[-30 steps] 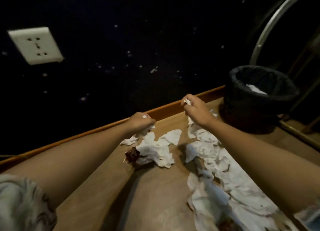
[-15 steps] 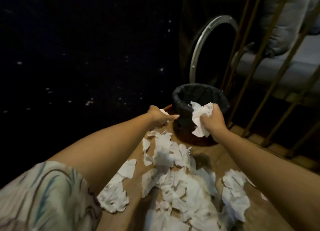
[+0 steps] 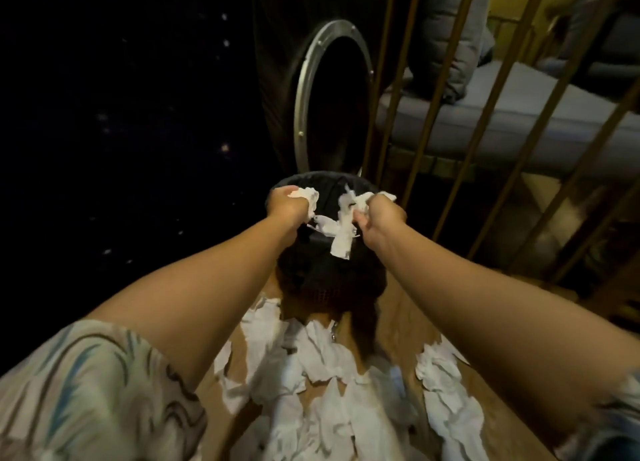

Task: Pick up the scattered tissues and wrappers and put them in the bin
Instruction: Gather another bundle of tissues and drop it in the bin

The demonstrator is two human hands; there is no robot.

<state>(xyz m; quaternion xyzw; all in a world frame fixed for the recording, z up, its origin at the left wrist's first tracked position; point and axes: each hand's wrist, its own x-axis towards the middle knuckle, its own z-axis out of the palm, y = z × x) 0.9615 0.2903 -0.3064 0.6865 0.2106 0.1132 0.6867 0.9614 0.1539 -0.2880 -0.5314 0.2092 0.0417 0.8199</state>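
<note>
Both hands have swung from the worktop (image 3: 391,308) to over the bin (image 3: 325,280) — left hand (image 3: 289,202) and right hand (image 3: 379,218) each clutching tissues (image 3: 341,232) in curled fingers — release comes next, many tissues remain behind.

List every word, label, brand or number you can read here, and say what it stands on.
None: no readable text shows anywhere.
The tissues on the table are blank.
The black bin shows no label.
The patterned sleeve carries swirls only, no letters.
</note>
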